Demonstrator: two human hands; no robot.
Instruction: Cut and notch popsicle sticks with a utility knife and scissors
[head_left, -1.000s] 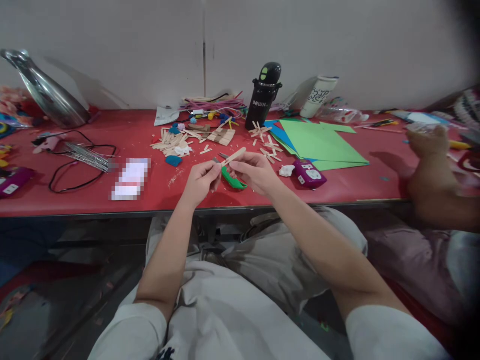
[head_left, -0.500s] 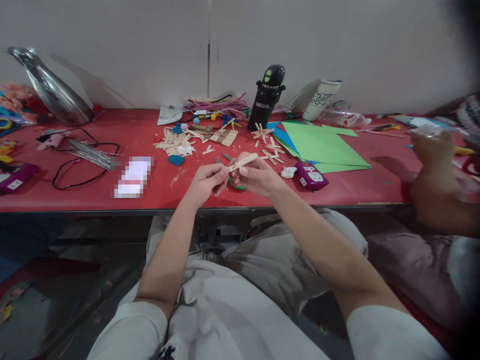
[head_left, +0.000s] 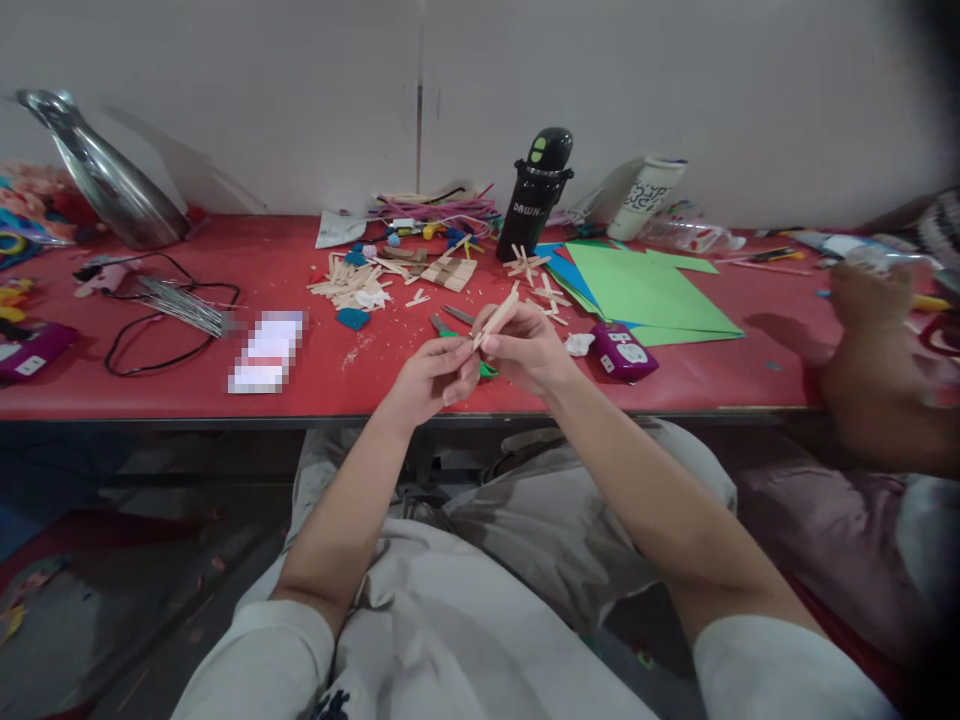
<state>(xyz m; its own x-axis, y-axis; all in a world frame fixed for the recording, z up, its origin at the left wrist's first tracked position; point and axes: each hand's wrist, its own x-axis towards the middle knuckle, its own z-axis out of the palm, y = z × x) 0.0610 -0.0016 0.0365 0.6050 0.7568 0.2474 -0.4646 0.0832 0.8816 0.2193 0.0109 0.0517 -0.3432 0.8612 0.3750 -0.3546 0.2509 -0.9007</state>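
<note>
Both my hands meet above the front edge of the red table. My right hand pinches a pale wooden craft stick that points up and to the right. My left hand is closed with its fingertips on the stick's lower end. Just behind my hands a green-handled cutter lies on the table, partly hidden by them. A pile of loose craft sticks lies further back.
Green and blue paper sheets, a black bottle, a purple box, a white paper scrap, black cables and a metal jug are on the table. Another person's arm rests at the right.
The stick has swung from nearly level to steeply tilted. My two hands have drawn closer together and a little to the right.
</note>
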